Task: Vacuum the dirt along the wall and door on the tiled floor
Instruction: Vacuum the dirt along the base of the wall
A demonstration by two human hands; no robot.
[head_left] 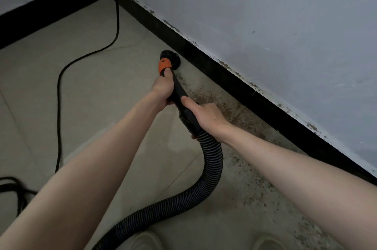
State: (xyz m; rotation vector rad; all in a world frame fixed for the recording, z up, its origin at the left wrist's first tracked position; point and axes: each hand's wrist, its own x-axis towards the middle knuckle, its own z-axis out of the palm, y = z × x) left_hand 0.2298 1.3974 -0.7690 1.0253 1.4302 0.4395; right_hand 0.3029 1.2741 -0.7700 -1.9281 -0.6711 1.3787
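Both hands wrap the rigid nozzle [177, 90] mid-frame: left hand [163, 88] near the orange collar [164, 66], right hand [206, 116] at the hose [212, 160] joint. Probably light; hose flexes, so steer from the tube.

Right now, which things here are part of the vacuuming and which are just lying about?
Part of the job: nozzle, wand, hose, left hand, right hand, dirt, skirting.
Lying about: power cable, shoes.

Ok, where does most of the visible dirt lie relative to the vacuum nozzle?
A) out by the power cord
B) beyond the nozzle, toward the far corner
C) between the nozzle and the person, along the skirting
C: the brown dirt spreads along the black skirting on the person's side of the nozzle.
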